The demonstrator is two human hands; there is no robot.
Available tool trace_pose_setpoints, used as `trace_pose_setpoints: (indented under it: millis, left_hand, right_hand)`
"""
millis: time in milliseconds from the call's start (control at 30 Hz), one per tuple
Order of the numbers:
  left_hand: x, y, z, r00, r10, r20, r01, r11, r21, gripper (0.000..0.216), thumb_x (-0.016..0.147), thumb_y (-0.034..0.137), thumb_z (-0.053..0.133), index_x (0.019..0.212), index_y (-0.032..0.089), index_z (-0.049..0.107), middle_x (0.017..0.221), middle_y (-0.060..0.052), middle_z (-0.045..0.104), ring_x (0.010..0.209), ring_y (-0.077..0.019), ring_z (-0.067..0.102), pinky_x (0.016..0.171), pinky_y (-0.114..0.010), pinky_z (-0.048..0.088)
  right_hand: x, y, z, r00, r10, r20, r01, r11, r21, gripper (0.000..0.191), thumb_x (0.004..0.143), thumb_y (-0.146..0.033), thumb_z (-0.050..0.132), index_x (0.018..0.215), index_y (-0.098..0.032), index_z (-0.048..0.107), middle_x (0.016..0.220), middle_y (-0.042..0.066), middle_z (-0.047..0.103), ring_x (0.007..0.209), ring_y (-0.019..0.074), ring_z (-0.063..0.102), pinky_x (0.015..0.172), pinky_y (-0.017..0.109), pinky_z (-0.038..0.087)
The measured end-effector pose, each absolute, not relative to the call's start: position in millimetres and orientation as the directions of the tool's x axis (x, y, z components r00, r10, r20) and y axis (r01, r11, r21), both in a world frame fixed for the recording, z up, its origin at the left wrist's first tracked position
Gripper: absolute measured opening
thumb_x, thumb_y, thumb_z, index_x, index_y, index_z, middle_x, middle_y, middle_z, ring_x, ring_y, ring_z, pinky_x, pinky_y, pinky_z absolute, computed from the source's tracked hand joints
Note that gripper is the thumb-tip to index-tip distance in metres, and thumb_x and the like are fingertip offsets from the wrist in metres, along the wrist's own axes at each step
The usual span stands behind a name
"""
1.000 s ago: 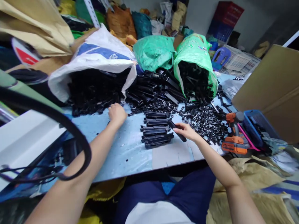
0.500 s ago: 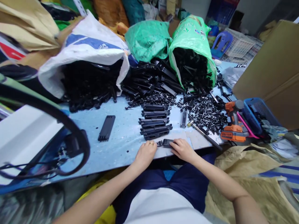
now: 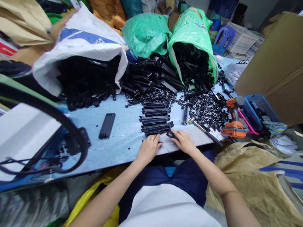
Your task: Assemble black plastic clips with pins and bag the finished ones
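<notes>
My left hand [image 3: 148, 147], a ring on one finger, and my right hand [image 3: 184, 141] rest close together at the near edge of the blue table [image 3: 123, 138]. Both have curled fingers on a small black plastic part [image 3: 170, 134], which is mostly hidden under them. Just beyond the hands stands a neat stack of black plastic strips [image 3: 155, 119]. One flat black strip [image 3: 107, 125] lies alone to the left. Another short strip [image 3: 185, 116] lies to the right of the stack.
A white sack [image 3: 80, 47] and a green bag [image 3: 193, 34] spill black parts at the back. A heap of small black fasteners [image 3: 208, 110], a hammer-like tool [image 3: 205, 130], an orange cordless drill [image 3: 233, 121] and a blue basket [image 3: 259, 110] lie right. Black cables [image 3: 71, 138] hang left.
A second ago my left hand was at the white sack's pile and my right hand held a dark tool. Both hands came back to the near edge; a flat strip now lies at left.
</notes>
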State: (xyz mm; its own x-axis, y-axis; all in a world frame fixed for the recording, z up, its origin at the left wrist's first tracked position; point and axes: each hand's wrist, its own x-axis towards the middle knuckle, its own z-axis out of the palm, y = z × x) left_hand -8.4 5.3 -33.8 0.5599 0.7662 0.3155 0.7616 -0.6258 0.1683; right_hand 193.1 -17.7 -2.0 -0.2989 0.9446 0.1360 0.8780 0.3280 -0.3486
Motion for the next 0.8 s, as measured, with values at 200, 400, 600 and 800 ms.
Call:
trace_pose_setpoints:
  millis: [200,400,600,800]
  left_hand:
    - [-23.1,0.6,-41.2,0.67,0.696,0.258,0.68,-0.715,0.163,0.035,0.089,0.031,0.038,0.114,0.013,0.054,0.116,-0.016,0.056,0.107,-0.0278,0.053,0.088,-0.042,0.045]
    - [-38.3,14.1,-53.5,0.682,0.695,0.227,0.662,-0.719,0.212,0.03,0.088,0.02,0.031,0.105,0.015,0.056,0.113,-0.014,0.059,0.105,-0.0252,0.055,0.088,-0.042,0.045]
    - [-39.6,29.4,-40.2,0.555,0.764,0.33,0.702,-0.642,0.308,0.023,0.086,0.023,0.036,0.093,0.014,0.057,0.089,-0.014,0.066,0.084,-0.025,0.063,0.072,-0.035,0.051]
    - [-28.8,15.5,-20.3,0.413,0.832,0.371,0.581,-0.555,0.596,0.031,0.084,0.045,0.043,0.091,0.019,0.058,0.076,-0.004,0.066,0.061,-0.0172,0.063,0.055,-0.025,0.049]
  right_hand:
    - [202.9,-22.1,0.1,-0.188,0.976,0.107,0.825,0.216,-0.522,0.043,0.092,-0.037,0.039,0.132,-0.02,0.04,0.11,0.009,0.057,0.099,0.0192,0.056,0.084,0.033,0.048]
    - [191.7,-5.6,-4.7,-0.302,0.953,0.016,0.857,0.279,-0.434,0.043,0.088,-0.036,0.048,0.128,-0.02,0.047,0.102,0.01,0.058,0.096,0.0199,0.054,0.084,0.033,0.047]
    - [172.2,15.5,-1.3,-0.363,0.931,-0.03,0.865,0.324,-0.384,0.037,0.087,-0.031,0.052,0.123,-0.024,0.053,0.102,0.01,0.058,0.099,0.0225,0.051,0.085,0.039,0.044]
    - [179.3,-1.1,4.3,-0.241,0.97,0.013,0.531,0.143,-0.835,0.04,0.09,-0.036,0.043,0.128,-0.023,0.046,0.112,0.008,0.056,0.096,0.0157,0.056,0.086,0.032,0.046]
